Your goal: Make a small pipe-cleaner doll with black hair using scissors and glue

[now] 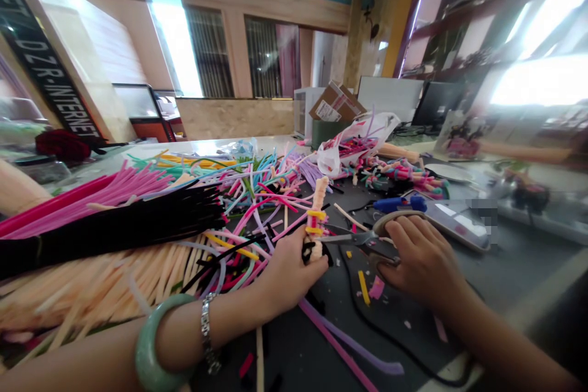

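Note:
My left hand point(287, 269) is closed around a small figure of twisted pipe cleaners point(318, 208), holding it upright. The figure is peach-coloured, with yellow and red bands at its middle and black strands at its lower end. My right hand point(416, 257) grips the handles of a pair of scissors point(356, 239). Their blades point left and reach the figure just below the yellow band; whether they touch it I cannot tell. A pink and a purple pipe cleaner point(353, 343) lie on the dark table below my left hand.
Bundles of black point(119, 226), pink and peach pipe cleaners cover the left side. Loose coloured stems lie in the middle. A blue glue gun point(399, 203) and a phone point(452, 220) lie beyond my right hand, with a black cable point(367, 318) nearer. Behind stand a plastic bag point(333, 156) and a cardboard box point(337, 103).

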{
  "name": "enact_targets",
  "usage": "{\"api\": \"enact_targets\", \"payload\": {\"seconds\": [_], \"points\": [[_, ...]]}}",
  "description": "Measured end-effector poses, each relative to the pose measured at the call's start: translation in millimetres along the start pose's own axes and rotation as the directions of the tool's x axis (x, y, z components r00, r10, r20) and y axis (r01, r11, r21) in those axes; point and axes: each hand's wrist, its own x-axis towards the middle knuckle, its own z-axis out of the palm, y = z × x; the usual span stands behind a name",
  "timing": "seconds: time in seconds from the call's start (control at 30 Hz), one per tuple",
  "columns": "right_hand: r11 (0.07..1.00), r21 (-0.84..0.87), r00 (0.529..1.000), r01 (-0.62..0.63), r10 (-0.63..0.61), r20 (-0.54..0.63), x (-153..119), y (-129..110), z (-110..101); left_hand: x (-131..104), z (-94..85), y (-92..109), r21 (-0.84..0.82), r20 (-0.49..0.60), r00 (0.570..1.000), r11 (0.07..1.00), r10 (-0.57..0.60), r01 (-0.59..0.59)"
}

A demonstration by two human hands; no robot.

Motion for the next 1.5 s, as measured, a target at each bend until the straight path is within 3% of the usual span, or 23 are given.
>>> {"api": "enact_targets", "payload": {"seconds": [0.53,0.87,1.33,1.5], "points": [[0.999,-0.012,0.997,0.047,-0.047,-0.059,-3.4,1.3,-0.4,0.8,-0.6,1.8,-0.030,-0.017,0.998,0.998,-0.054,0.054],[0.998,0.041,0.998,0.048,-0.046,-0.050,-4.1,1.0,0.6,0.9,0.6,0.4,-0.027,-0.003,1.000,1.000,-0.012,0.012],[0.995,0.092,0.995,-0.045,0.052,-0.084,-6.5,1.7,5.2,2.4,1.5,-7.1,-0.049,-0.090,0.987,0.989,0.134,-0.138],[0.994,0.100,0.994,-0.055,0.064,-0.092,-7.4,1.9,6.6,1.9,-1.0,-4.2,-0.062,-0.016,0.995,0.993,0.103,-0.104]]}}
